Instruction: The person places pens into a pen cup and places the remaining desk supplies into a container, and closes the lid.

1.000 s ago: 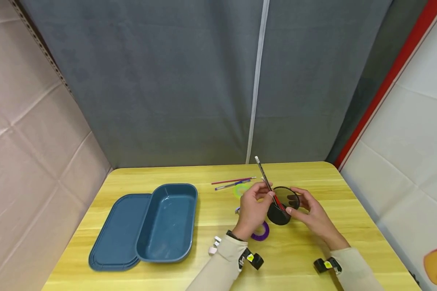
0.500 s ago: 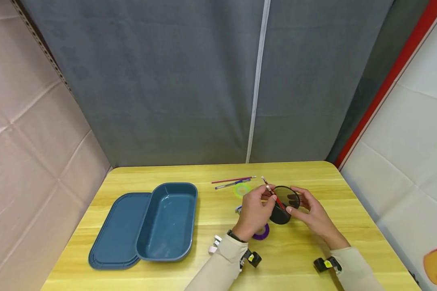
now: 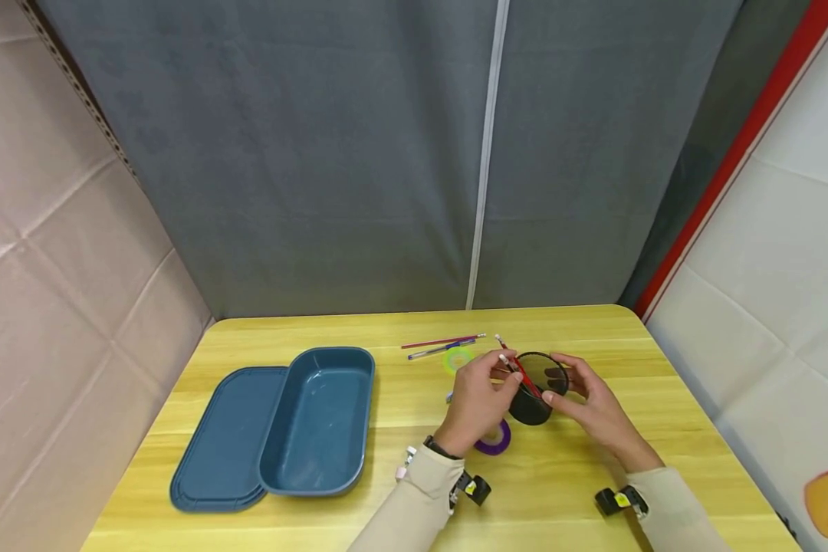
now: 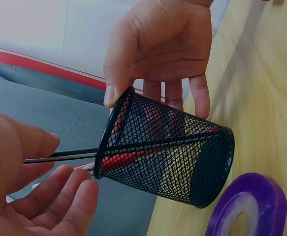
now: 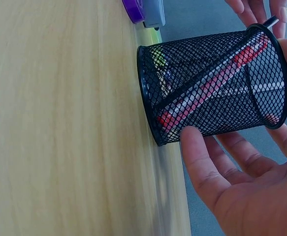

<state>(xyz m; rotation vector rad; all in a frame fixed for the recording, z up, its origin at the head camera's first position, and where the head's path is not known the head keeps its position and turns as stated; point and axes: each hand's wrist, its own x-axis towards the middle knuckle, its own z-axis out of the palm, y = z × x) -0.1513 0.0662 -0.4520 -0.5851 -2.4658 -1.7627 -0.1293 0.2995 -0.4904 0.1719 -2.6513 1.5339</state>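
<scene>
My right hand holds a black mesh pen holder by its rim and side, thumb at the near edge. In the right wrist view the mesh cup is tilted over the table. My left hand, at the cup's mouth, pinches a black pencil between thumb and forefinger. Most of that pencil lies inside the cup, and its white end sticks out by the fingers. A red and white pen leans inside too. The left hand partly hides the tops of both.
A purple tape roll lies below the left hand. Behind it are a yellow-green tape ring, a blue pen and a red pencil. A blue box stands at left, overlapping its lid.
The black pencil has slid down into the pen holder; its white end, high above the left hand a second ago, is now close to the fingers. The right hand has hardly moved.
</scene>
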